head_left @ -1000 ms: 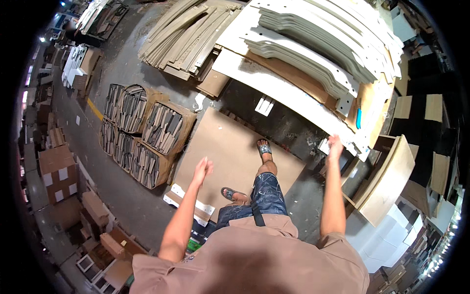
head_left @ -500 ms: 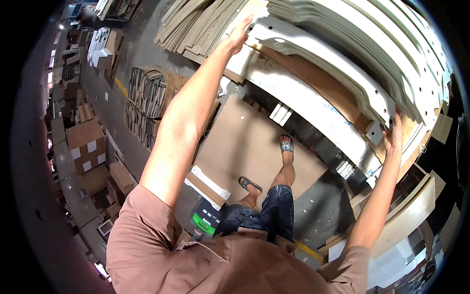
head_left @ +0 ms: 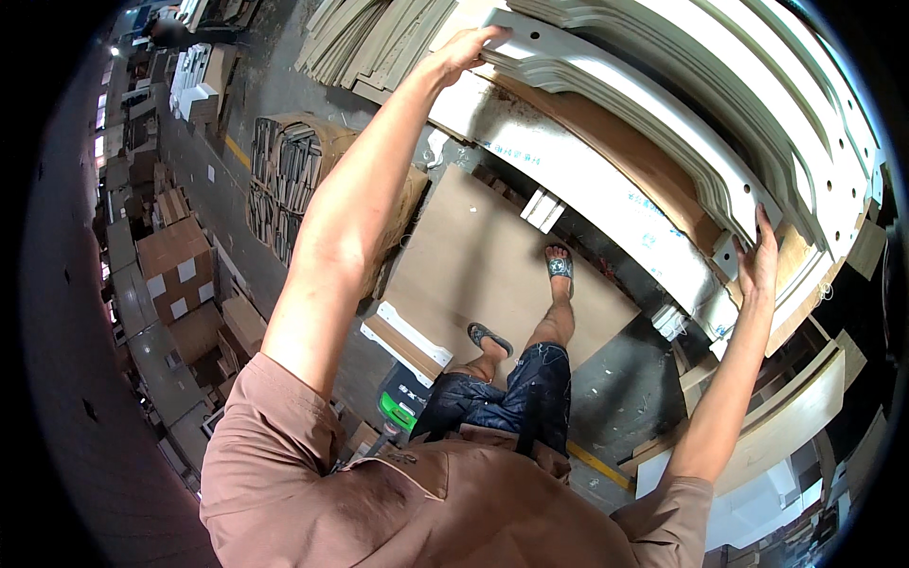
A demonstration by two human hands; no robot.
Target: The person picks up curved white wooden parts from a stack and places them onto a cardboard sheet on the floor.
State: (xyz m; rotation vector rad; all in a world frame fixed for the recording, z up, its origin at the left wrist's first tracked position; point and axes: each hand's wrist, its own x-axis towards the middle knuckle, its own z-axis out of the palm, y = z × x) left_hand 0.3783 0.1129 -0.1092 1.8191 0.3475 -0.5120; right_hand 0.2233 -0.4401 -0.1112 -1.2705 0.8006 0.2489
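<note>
Left hand [head_left: 461,57] and right hand [head_left: 757,265] have risen from the person's sides to opposite ends of a curved white panel [head_left: 625,80].
The left clasps its end; the right touches the other, thumb parted, its grip unclear. The panel tops the front stack [head_left: 686,170], above a brown sheet [head_left: 445,256] on the floor.

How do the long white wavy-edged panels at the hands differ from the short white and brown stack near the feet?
The long white wavy-edged panels lie on the raised white worktop; the short white and brown stack sits lower.
The left hand and right hand are at the panels' ends; neither touches the stack.
The panels' top face looks white; the stack shows brown between white strips.
Both show white surfaces.
</note>
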